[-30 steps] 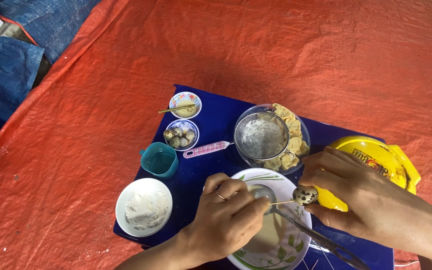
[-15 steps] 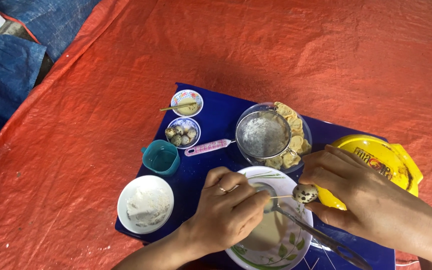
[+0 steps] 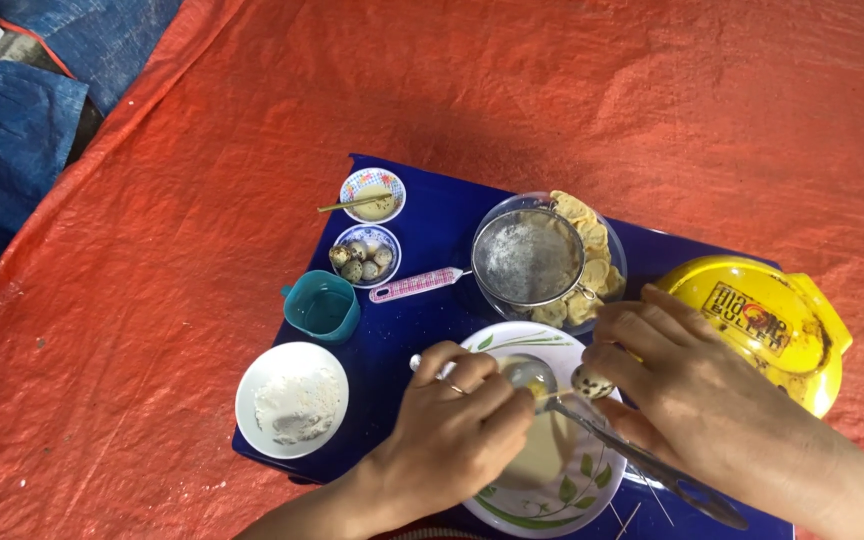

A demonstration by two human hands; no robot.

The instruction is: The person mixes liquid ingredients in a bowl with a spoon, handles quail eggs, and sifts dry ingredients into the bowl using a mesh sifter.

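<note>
Right hand (image 3: 692, 385) pinching speckled egg (image 3: 590, 381), seemingly.

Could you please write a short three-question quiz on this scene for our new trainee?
1. True or false: the right hand holds a speckled egg over the leaf-patterned plate.
2. What does the left hand hold? A) a spoon B) a teal cup C) a sieve
3. Which bowl lies nearest the left edge of the blue tray?

Key
1. True.
2. A: a spoon, its bowl over the plate.
3. The white bowl of flour, just below the teal cup.
</note>
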